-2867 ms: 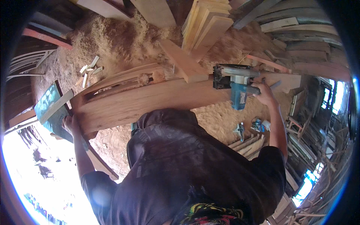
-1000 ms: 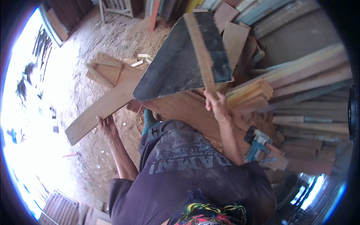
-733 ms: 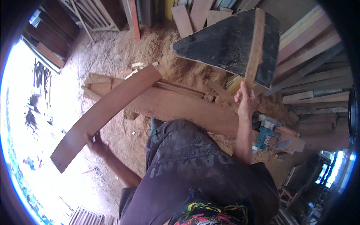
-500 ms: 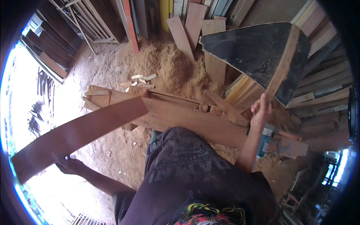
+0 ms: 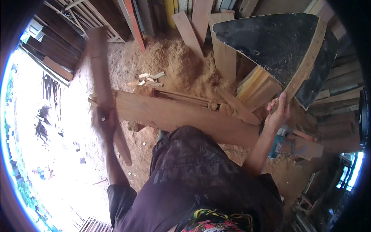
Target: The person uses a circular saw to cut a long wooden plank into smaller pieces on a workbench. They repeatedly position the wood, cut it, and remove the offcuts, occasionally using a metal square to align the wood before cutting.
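My left hand (image 5: 105, 121), blurred by motion, is closed around a long brown wooden board (image 5: 99, 69). That board now stands nearly edge-on to me, one end far, the other near my left forearm. My right hand (image 5: 279, 112) grips the lower end of a wooden strip (image 5: 308, 60), which runs along a black, roughly triangular panel (image 5: 262, 48). Whether strip and panel are fixed together I cannot tell. Between my hands, in front of my body, lies a long wide plank (image 5: 185, 120) strewn with dust.
Beyond the plank is a heap of sawdust (image 5: 174, 62) with small wood offcuts (image 5: 152, 79). A teal power tool (image 5: 276, 145) sits by my right forearm. Boards (image 5: 189, 31) lean at the back, and more timber (image 5: 340, 100) is stacked on the right.
My left hand has swung inward and forward, turning the board from its broad face to nearly upright and edge-on. My right hand has shifted slightly right, the strip and black panel moving with it.
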